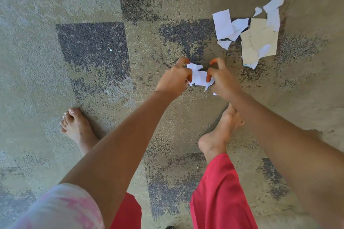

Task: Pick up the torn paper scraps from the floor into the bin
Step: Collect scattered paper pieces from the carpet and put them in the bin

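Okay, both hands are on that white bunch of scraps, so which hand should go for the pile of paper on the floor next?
Probably the right hand: the nearest pile lies just ahead on its side. The left hand would have to cross over and could keep the white bunch.

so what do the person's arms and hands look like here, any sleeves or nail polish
Both forearms are bare. The left hand and right hand show orange-red polish on the fingernails. The left upper arm has a short white sleeve with a pink pattern. No sleeve shows on the right arm. No rings, watch or bracelets can be seen.
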{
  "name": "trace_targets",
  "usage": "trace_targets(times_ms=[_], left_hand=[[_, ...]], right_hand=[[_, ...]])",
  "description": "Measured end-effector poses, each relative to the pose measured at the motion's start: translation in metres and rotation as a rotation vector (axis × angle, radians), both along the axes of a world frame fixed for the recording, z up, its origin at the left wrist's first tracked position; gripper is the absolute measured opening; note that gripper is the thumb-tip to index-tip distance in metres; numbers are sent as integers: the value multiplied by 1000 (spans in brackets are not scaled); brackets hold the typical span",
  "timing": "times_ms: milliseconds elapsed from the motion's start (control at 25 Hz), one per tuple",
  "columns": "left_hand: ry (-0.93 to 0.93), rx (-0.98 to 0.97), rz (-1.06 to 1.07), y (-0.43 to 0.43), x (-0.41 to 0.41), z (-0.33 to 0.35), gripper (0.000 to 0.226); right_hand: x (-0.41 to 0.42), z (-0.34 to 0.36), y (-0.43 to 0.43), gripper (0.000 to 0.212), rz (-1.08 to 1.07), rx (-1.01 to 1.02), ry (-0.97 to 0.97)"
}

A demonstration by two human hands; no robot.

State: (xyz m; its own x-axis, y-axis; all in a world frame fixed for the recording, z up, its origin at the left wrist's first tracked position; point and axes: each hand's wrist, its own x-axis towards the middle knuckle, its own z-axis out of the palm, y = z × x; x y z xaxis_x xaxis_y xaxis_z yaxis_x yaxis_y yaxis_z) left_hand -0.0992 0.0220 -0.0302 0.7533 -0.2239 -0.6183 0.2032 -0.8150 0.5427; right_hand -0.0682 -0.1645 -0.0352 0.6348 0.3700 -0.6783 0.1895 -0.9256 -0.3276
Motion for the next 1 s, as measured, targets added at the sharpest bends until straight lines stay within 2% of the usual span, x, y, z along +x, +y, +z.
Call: trace_targets(times_ms=[160,360,480,680,760,880,1000], left_hand=[[-59,124,-196,-18,3,-5,14],[-175,156,-201,-29,1,-18,19],[-221,182,-285,-31,-4,-24,23],[-118,157,-112,-33,6,-17,39],[-102,143,-86,-32,7,-18,31],[-89,152,-86,-33,8,-19,22],[-45,139,20,-30,9,-21,21]], right_hand=[[-8,-5,6,25,94,-110,-91],[-9,-9,11,33,98,-124,-119],[-10,-11,9,38,79,-89,-102],[3,-9,14,51,26,-86,-43],[5,-8,13,45,0,-110,-19],[3,-9,11,24,7,-140,-2],[4,-12,10,17,-59,-135,16]])
